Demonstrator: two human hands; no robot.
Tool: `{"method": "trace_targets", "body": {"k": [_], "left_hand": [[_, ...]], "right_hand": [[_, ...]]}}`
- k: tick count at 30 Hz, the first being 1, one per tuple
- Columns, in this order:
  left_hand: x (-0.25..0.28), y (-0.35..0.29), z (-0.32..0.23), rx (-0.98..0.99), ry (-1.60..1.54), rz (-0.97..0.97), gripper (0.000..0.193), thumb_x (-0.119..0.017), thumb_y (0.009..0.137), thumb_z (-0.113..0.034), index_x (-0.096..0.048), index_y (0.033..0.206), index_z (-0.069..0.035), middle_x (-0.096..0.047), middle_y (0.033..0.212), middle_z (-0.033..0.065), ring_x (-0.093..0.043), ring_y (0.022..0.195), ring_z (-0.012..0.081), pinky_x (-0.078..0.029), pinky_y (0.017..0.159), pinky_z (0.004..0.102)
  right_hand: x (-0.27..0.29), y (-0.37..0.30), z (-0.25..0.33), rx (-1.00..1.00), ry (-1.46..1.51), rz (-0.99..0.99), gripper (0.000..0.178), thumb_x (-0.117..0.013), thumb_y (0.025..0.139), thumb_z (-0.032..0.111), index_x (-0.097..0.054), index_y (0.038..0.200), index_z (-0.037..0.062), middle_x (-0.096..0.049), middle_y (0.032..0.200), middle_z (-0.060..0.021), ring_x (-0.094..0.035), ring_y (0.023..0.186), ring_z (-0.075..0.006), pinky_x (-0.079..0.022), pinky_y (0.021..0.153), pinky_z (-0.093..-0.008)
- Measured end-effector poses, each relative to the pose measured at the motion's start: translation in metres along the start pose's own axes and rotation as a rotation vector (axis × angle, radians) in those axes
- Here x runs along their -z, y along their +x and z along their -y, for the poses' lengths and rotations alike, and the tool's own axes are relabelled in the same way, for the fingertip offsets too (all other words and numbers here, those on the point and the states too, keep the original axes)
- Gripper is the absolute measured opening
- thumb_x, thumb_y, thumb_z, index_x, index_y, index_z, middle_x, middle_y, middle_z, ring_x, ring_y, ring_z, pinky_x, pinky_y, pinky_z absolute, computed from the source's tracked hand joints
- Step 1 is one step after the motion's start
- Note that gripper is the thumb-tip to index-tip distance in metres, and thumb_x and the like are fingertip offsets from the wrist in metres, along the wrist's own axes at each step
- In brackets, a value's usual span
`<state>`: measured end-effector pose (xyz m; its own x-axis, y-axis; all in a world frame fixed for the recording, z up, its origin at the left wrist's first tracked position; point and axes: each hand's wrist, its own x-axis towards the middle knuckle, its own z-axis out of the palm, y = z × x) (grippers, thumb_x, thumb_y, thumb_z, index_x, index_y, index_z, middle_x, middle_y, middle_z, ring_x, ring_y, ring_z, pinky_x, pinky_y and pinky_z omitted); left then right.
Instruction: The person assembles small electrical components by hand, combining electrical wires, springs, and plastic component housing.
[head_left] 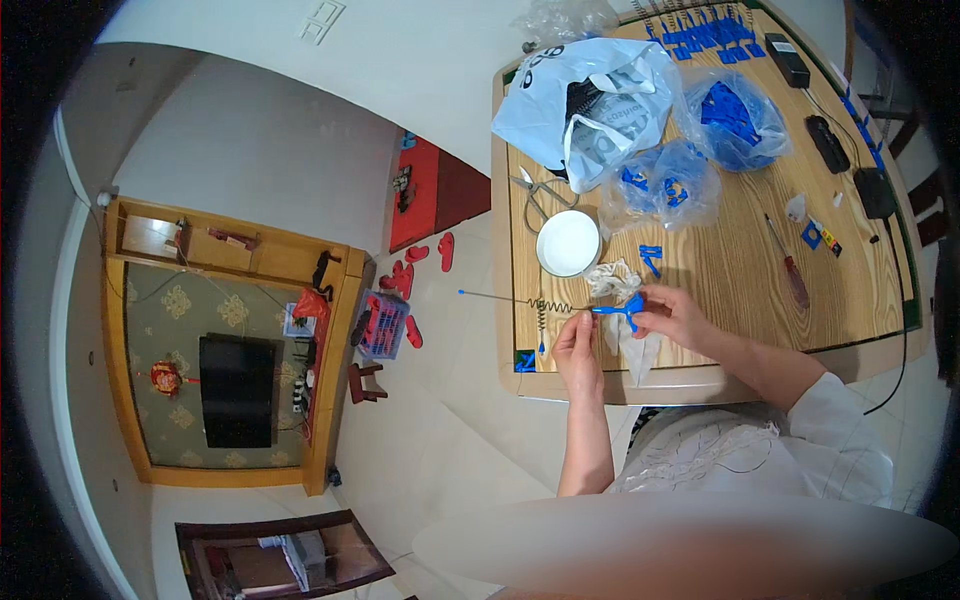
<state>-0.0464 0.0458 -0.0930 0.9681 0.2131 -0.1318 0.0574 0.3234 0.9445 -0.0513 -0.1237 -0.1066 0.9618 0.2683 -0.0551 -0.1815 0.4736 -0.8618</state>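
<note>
Over the table's near edge, my left hand (577, 350) pinches the end of a dark coiled spring wire (556, 304). The wire's thin straight part, tipped with blue, sticks out to the left. My right hand (672, 316) is closed on a blue plastic clip (631, 311), whose narrow end points at the wire beside my left fingertips. Whether the clip and wire are joined, I cannot tell. Just beyond my hands lie a crumpled white cord bundle (612, 280) and another blue clip (651, 258). A white round bowl (569, 243) stands beyond my left hand.
Scissors (541, 195) lie behind the bowl. Plastic bags (740, 120) of blue parts and a large white bag (590, 105) fill the far side. Finished-looking blue pieces with springs (715, 38) line the back. A screwdriver (790, 265) and black adapter (874, 193) are at right.
</note>
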Motion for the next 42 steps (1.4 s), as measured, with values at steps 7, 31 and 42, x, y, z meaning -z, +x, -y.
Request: {"method": "trace_targets", "body": {"k": [7,31,42], "left_hand": [[0.002,0.008,0.003,-0.011,0.037,0.044,0.012,-0.062,0.081,-0.007,-0.063,0.090,0.000,-0.062,0.082,0.0038,-0.053,0.070,0.0080,-0.041,0.063,0.0197],[0.002,0.008,-0.001,-0.025,0.050,0.055,0.004,-0.064,0.080,-0.006,-0.064,0.082,-0.002,-0.059,0.075,-0.0017,-0.049,0.068,0.0043,-0.037,0.061,0.0177],[0.005,0.013,0.001,-0.055,0.016,0.041,0.009,-0.061,0.081,-0.007,-0.064,0.086,0.000,-0.061,0.079,0.0031,-0.050,0.066,0.0073,-0.038,0.061,0.0194]], "right_hand": [[0.000,0.003,-0.003,-0.037,-0.043,0.021,0.020,-0.059,0.082,0.009,-0.054,0.097,-0.0033,-0.059,0.084,-0.0087,-0.061,0.072,-0.0168,-0.053,0.065,-0.0283],[-0.001,0.004,-0.001,-0.051,-0.035,0.013,0.020,-0.059,0.081,0.009,-0.054,0.096,-0.0023,-0.059,0.083,-0.0083,-0.060,0.071,-0.0158,-0.054,0.065,-0.0302],[-0.001,0.005,-0.004,-0.053,-0.009,0.011,0.025,-0.061,0.079,0.008,-0.052,0.100,-0.0012,-0.059,0.089,-0.0083,-0.060,0.076,-0.0159,-0.053,0.071,-0.0300]]}}
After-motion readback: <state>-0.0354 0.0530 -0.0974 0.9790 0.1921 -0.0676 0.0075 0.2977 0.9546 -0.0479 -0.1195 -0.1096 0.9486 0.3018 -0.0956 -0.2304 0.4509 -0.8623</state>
